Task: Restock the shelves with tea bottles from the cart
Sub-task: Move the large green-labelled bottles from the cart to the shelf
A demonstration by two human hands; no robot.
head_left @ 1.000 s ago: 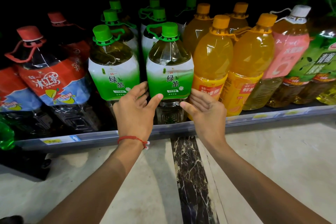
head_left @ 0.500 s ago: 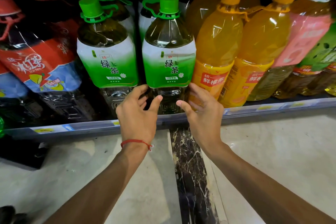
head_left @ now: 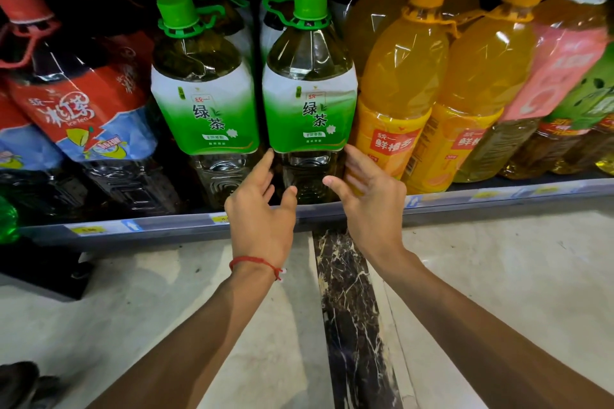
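At the far left of the shelf (head_left: 149, 226) the iced tea bottles (head_left: 83, 103) lean, and beside them stands the neighbouring green tea bottle (head_left: 204, 109); neither matters for your next move. Then comes your left hand (head_left: 259, 209), fingers straight and loosely spread, its index tip up at the lower left corner of the label on the front green tea bottle (head_left: 310, 109). That bottle is what you are after. It stands upright at the shelf's near edge, long axis vertical, cap at the top, straight ahead of you and just beyond both hands, squarely between them. Your right hand (head_left: 368, 206) mirrors the left on the other side, palm turned inward, fingers open along the clear lower body, holding nothing. Whether either hand actually touches the plastic cannot be told from here. Both hands look equally near, so I would judge a two-sided squeeze or nudge the natural next move. Watch the orange drink bottle (head_left: 398, 103), which crowds the right flank.
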